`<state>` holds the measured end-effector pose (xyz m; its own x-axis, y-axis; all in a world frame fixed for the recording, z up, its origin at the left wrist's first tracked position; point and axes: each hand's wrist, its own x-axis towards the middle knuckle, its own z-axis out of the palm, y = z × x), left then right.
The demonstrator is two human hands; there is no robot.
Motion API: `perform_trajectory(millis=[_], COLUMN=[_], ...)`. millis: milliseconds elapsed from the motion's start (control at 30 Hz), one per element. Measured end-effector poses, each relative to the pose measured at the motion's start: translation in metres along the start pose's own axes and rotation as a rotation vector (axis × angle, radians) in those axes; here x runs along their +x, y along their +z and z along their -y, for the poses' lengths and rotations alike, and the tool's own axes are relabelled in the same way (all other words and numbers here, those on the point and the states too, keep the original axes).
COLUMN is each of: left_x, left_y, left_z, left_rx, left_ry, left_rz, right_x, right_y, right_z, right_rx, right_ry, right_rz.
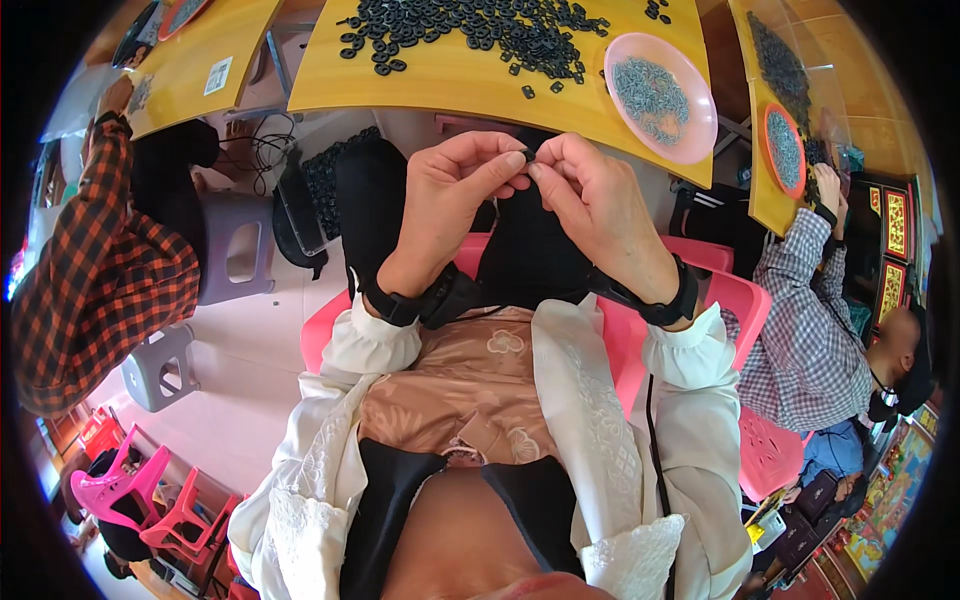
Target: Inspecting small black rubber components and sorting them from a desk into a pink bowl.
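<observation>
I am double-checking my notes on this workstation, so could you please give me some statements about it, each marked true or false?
1. The left hand and right hand meet at a small black piece. True.
2. The round pink bowl holds black pieces. False: it holds small silvery parts.
3. Many loose black pieces lie on the yellow table. True.
4. The neighbour on the left wears plain white. False: the shirt is orange-and-black checked.
</observation>
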<state>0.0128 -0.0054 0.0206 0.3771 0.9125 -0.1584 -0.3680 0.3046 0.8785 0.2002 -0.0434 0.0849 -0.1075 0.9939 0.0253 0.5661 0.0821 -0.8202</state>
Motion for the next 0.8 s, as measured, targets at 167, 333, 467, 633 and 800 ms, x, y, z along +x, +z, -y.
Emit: perform_trajectory(millis=[167,333,467,633,800], left_x=[0.0,-0.003,-0.004,-0.003,-0.001], left_y=[-0.006,-0.006,-0.005,-0.006,-0.01], left_z=[-0.001,0.005,0.004,0.002,-0.006], left_rx=[-0.023,-0.156,-0.183,-0.184,-0.147], left_ry=[-0.02,-0.085,-0.069,-0.045,-0.065], left_rz=[0.042,-0.042,-0.062,-0.067,-0.033], right_x=[0.0,-0.001,-0.001,0.004,0.007], right_y=[0.004,0.011,0.016,0.021,0.025], right_z=[-0.005,-0.007,-0.004,-0.004,-0.008], right_rx=[0.105,0.161,0.215,0.186,0.093], right_ry=[0.013,0.07,0.108,0.058,-0.016], right_rz=[0.022,0.003,-0.018,-0.064,-0.11])
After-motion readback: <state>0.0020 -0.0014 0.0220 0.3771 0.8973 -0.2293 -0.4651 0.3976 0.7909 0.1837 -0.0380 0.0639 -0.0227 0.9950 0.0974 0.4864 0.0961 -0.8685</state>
